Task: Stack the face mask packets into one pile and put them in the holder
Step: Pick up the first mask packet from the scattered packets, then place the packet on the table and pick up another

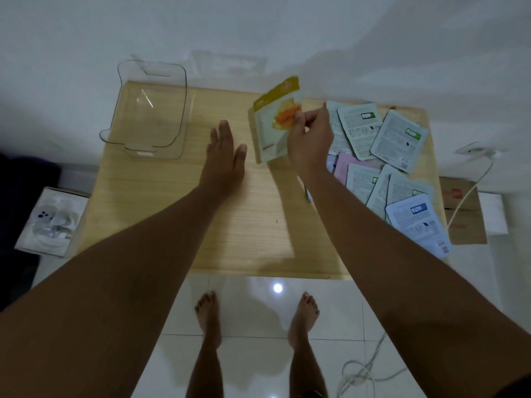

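My right hand [310, 142] pinches a yellow-topped face mask packet [273, 122] and holds it lifted and tilted above the middle of the wooden table [178, 219]. My left hand [225, 156] lies flat on the table with fingers spread, holding nothing, between the packet and the holder. The clear plastic holder [149, 110] stands empty at the table's far left corner. Several more mask packets [382, 168] lie scattered face down and overlapping on the right side of the table, one pink [343, 168].
A white wall runs behind the table. On the floor to the left sits a white box [48, 222]; to the right lie a cardboard box [465, 211] and a white cable [471, 179]. My bare feet stand on glossy tiles below the front edge.
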`<action>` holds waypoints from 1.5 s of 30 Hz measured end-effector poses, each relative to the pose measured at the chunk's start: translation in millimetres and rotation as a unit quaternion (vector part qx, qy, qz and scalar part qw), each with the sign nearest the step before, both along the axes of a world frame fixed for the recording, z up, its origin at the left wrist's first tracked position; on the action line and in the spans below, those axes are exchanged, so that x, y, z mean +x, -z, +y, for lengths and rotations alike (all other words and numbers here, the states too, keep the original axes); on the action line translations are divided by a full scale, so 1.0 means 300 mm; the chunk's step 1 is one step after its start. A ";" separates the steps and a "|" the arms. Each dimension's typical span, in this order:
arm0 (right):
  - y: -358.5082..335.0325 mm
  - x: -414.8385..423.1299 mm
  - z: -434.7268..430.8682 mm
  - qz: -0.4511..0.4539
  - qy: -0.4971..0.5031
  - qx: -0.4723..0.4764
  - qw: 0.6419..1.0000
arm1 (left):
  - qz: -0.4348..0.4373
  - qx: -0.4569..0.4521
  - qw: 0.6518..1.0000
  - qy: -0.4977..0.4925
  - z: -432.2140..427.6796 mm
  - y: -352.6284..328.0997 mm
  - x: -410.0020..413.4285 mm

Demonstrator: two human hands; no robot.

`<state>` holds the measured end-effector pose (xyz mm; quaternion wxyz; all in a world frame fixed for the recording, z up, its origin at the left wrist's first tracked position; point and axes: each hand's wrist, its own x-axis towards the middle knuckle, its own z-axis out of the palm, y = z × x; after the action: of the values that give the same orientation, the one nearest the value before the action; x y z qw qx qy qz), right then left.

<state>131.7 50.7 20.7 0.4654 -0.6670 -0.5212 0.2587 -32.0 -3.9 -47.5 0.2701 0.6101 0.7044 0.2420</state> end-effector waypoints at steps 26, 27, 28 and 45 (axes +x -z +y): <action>0.193 0.176 -0.120 -0.466 -0.190 -0.202 0.840 | 0.237 -0.093 0.953 0.162 -0.026 0.040 -0.033; 0.196 0.182 -0.121 -0.472 -0.197 -0.190 0.838 | 0.240 -0.093 0.953 0.162 -0.027 0.040 -0.034; 0.199 0.188 -0.122 -0.480 -0.204 -0.179 0.834 | 0.242 -0.092 0.952 0.162 -0.028 0.040 -0.033; -0.089 0.122 -0.063 -0.103 -0.117 0.081 0.984 | 0.246 -0.136 0.946 0.163 -0.009 0.019 -0.020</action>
<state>168.3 31.9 47.4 0.4283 -0.5846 -0.6601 0.1978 -37.8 -6.5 -53.3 0.2047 0.7148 0.6660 -0.0607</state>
